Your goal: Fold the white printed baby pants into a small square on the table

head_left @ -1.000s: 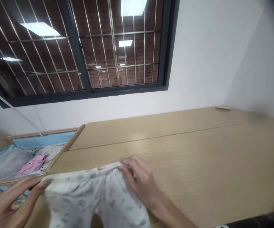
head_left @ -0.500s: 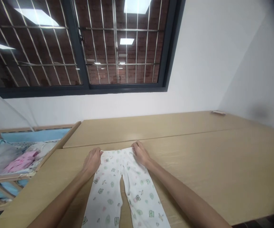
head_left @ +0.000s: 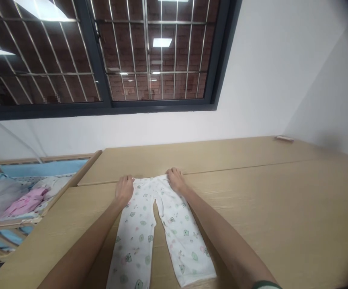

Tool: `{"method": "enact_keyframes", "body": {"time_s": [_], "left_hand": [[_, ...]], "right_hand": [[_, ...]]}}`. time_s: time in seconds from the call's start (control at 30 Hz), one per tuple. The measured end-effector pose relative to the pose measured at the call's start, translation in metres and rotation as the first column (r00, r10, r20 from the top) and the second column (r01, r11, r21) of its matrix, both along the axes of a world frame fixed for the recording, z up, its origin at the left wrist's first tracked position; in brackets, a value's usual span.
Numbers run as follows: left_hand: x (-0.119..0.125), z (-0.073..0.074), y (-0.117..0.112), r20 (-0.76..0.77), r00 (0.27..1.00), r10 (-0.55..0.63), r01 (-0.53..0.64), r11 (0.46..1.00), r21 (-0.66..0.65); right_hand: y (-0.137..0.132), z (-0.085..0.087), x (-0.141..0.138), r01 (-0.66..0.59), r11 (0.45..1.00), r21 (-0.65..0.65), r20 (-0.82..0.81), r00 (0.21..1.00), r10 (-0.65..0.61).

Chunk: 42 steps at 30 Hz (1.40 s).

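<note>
White baby pants (head_left: 140, 224) with a green and pink animal-and-leaf print lie spread on the wooden tabletop, waistband at the far end and both legs toward me. My left hand (head_left: 125, 190) grips the left corner of the waistband, fingers closed on the cloth. At the opposite corner my right hand (head_left: 176, 180) is closed on the waistband too. The right leg's cuff shows in full; the left leg runs out of the bottom of the view.
The pale wooden tabletop (head_left: 267, 208) has a seam across it and reaches the white wall. A wooden crib (head_left: 71, 184) with blue lining and a pink cloth (head_left: 26, 202) stands at the left. A small flat object (head_left: 284, 139) lies at the back right. Above is a barred window (head_left: 162, 106).
Both hands have moved away from me across the tabletop, drawing the pants along, so the right cuff now shows. The view has tilted down slightly.
</note>
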<state>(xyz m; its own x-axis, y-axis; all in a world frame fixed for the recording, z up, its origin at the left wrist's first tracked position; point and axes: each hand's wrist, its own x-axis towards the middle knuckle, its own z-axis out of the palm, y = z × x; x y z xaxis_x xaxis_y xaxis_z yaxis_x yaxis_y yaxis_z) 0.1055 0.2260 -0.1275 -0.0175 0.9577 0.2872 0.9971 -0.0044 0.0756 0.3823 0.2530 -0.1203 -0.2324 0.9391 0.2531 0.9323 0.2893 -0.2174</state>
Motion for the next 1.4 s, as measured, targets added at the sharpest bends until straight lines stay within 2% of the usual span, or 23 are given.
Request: {"method": "enact_keyframes", "body": {"time_s": [0.17, 0.27, 0.33, 0.4, 0.47, 0.53, 0.57, 0.6, 0.67, 0.7, 0.73, 0.83, 0.93, 1.1, 1.17, 1.27, 1.4], "left_hand": [[0.008, 0.015, -0.007, 0.034, 0.999, -0.005, 0.005, 1.000, 0.002], [0.026, 0.032, -0.022, 0.068, 0.997, -0.044, 0.043, 0.999, 0.014], [0.048, 0.043, -0.040, 0.087, 0.987, -0.132, 0.132, 0.991, 0.005], [0.077, 0.052, -0.068, 0.107, 0.955, -0.278, 0.283, 0.959, -0.035], [0.108, 0.059, -0.103, 0.138, 0.888, -0.439, 0.454, 0.885, -0.108], [0.138, 0.062, -0.143, 0.179, 0.804, -0.568, 0.594, 0.783, -0.185], [0.151, 0.062, -0.161, 0.196, 0.758, -0.621, 0.652, 0.722, -0.232], [0.163, 0.061, -0.178, 0.210, 0.699, -0.684, 0.711, 0.632, -0.308], [0.180, 0.056, -0.204, 0.223, 0.627, -0.746, 0.759, 0.522, -0.389], [0.186, 0.053, -0.213, 0.231, 0.609, -0.759, 0.768, 0.490, -0.414], [0.191, 0.049, -0.219, 0.239, 0.607, -0.758, 0.767, 0.479, -0.427], [0.197, 0.038, -0.223, 0.275, 0.634, -0.723, 0.754, 0.498, -0.429], [0.197, 0.035, -0.219, 0.298, 0.659, -0.691, 0.741, 0.525, -0.419], [0.192, 0.051, -0.216, 0.301, 0.707, -0.639, 0.692, 0.540, -0.479], [0.185, 0.060, -0.217, 0.369, 0.714, -0.595, 0.696, 0.543, -0.470], [0.166, 0.071, -0.223, 0.595, 0.649, -0.475, 0.750, 0.533, -0.393], [0.129, 0.083, -0.237, 0.819, 0.500, -0.282, 0.765, 0.586, -0.266]], "right_hand": [[0.009, -0.008, 0.003, 0.026, 1.000, -0.009, -0.073, 0.997, -0.026], [0.013, -0.014, 0.005, 0.032, 0.999, -0.016, -0.113, 0.993, -0.034], [0.015, -0.016, 0.005, 0.032, 0.999, -0.018, -0.137, 0.990, -0.035], [0.016, -0.017, 0.005, 0.035, 0.999, -0.019, -0.160, 0.986, -0.038], [0.017, -0.017, 0.005, 0.040, 0.999, -0.021, -0.181, 0.982, -0.043], [0.016, -0.016, 0.005, 0.048, 0.999, -0.025, -0.200, 0.978, -0.052], [0.016, -0.016, 0.006, 0.053, 0.998, -0.027, -0.209, 0.976, -0.057], [0.016, -0.015, 0.006, 0.058, 0.998, -0.029, -0.216, 0.974, -0.063], [0.015, -0.015, 0.006, 0.068, 0.997, -0.031, -0.232, 0.970, -0.073], [0.014, -0.014, 0.007, 0.072, 0.997, -0.031, -0.239, 0.968, -0.078], [0.014, -0.014, 0.007, 0.076, 0.997, -0.032, -0.246, 0.966, -0.082], [0.013, -0.013, 0.007, 0.083, 0.996, -0.040, -0.271, 0.958, -0.090], [0.012, -0.012, 0.007, 0.083, 0.995, -0.054, -0.299, 0.950, -0.095], [0.010, -0.004, 0.007, 0.077, 0.993, -0.084, -0.350, 0.931, -0.102], [0.009, 0.003, 0.007, 0.062, 0.992, -0.113, -0.372, 0.923, -0.100], [0.011, 0.018, 0.006, 0.022, 0.983, -0.184, -0.409, 0.907, -0.097], [0.016, 0.043, -0.004, -0.022, 0.966, -0.259, -0.472, 0.875, -0.107]]}}
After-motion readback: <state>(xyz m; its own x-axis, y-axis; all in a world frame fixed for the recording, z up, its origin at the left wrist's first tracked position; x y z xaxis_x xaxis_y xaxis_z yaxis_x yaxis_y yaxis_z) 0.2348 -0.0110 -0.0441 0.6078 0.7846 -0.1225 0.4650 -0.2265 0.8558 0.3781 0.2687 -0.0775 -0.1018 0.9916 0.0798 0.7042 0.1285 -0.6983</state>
